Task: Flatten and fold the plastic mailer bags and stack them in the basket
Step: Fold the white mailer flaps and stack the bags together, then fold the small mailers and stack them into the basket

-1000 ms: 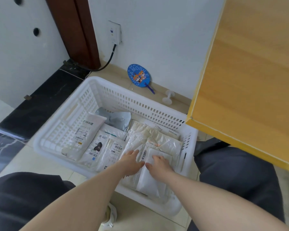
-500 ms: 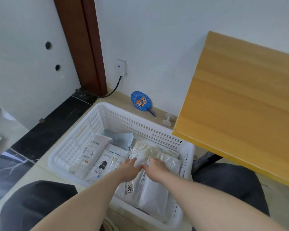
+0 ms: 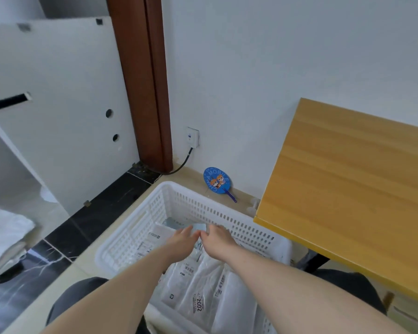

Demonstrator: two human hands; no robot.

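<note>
White basket [image 3: 179, 201] beside table edge [image 3: 287, 225]

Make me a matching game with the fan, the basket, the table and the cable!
Things:
1. fan
2. basket
3. table
4. cable

Descriptions:
A. white, full of little holes
B. blue, leaning against the wall
C. black, plugged into the wall socket
D. yellow wood

Pairs: 1-B, 2-A, 3-D, 4-C

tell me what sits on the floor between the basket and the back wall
In the head view, a round blue hand fan lies on the floor strip between the white basket and the wall, its handle pointing toward the wooden table.
</note>
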